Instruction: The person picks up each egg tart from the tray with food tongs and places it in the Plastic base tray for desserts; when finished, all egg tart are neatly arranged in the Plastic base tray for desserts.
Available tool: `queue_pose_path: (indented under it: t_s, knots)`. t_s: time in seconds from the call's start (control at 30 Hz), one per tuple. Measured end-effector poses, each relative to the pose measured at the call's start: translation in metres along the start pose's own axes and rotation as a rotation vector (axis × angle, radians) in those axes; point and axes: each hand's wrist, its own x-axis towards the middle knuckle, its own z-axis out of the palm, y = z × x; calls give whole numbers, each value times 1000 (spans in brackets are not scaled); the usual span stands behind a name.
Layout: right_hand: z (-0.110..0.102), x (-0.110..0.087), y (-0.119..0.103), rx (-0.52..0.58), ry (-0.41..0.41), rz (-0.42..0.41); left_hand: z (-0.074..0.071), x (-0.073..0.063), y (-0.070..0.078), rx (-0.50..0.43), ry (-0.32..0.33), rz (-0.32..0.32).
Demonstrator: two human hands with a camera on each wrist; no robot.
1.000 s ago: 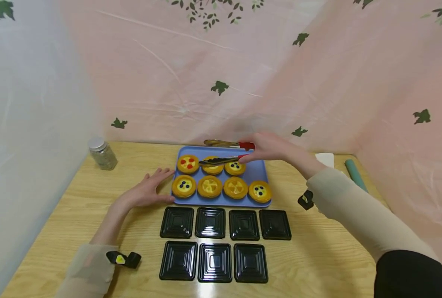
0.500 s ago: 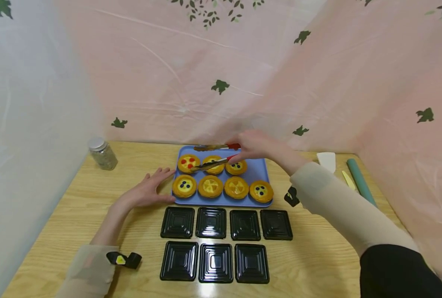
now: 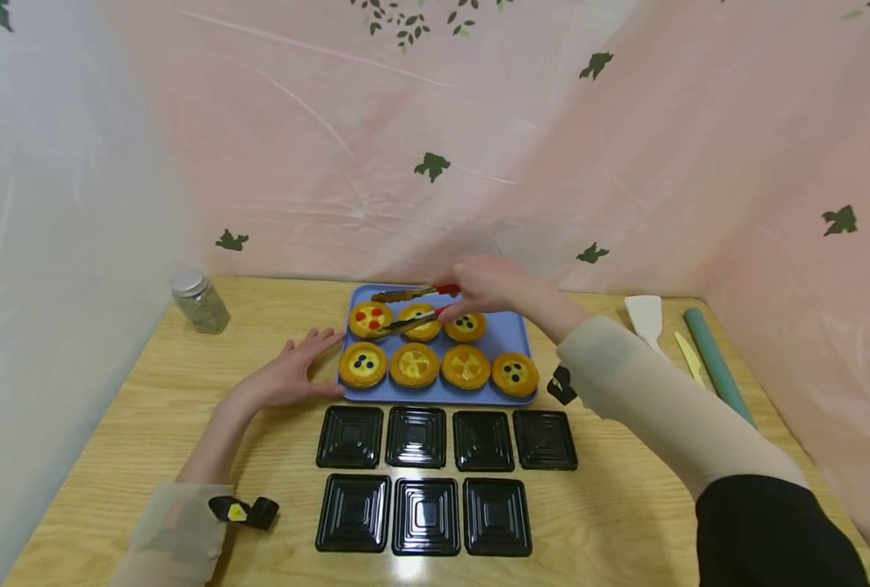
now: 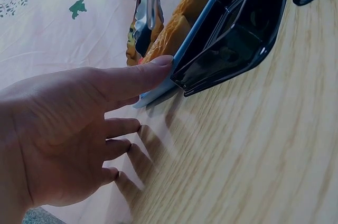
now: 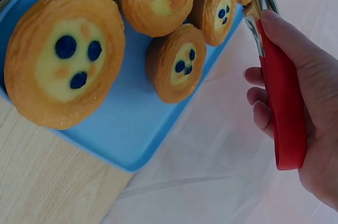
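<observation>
My right hand (image 3: pixel 489 285) grips a pair of tongs (image 3: pixel 418 321) by their red handle (image 5: pixel 288 113). The tongs' two arms stand apart, one on each side of the tart with red pieces (image 3: pixel 370 318) at the back left of the blue tray (image 3: pixel 506 333). Whether either tip touches that tart, I cannot tell. My left hand (image 3: pixel 293 377) has its fingers spread at the tray's left edge; in the left wrist view its thumb (image 4: pixel 153 70) touches the rim. Several more tarts lie in two rows, some with blue dots (image 3: pixel 515 374), some with pale wedges (image 3: pixel 414 365).
Several black square containers (image 3: pixel 350 438) stand in two rows before the tray. A lidded glass jar (image 3: pixel 201 303) is at the back left. On the right lie a white spatula (image 3: pixel 644 316), a yellow knife (image 3: pixel 689 357) and a green roller (image 3: pixel 717 367). Pink cloth hangs behind.
My right hand has moved left with the tongs, from over the back row's middle tart to the red-topped one. The left hand has stayed at the tray's edge.
</observation>
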Motion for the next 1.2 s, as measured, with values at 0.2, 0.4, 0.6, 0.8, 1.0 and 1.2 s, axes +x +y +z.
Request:
queue_pose_path:
  t_s: [0.2,0.4,0.6,0.8,1.0,1.2]
  knots:
    - [-1,5,-3,1,-13,23,0,-2,0,5,7,-9]
    - [1,6,-3,-12,-9,29,-1,-1,1,8,7,-9]
    - [2,6,-3,-23,-3,25,-1,-1,2,10,4,-13]
    - [5,5,-2,-45,14,20,-1,0,3,17,7,-12]
    - [6,4,-2,-40,28,12,-1,1,1,14,6,-9]
    - [9,4,-1,-40,35,12,1,1,0,11,3,-9]
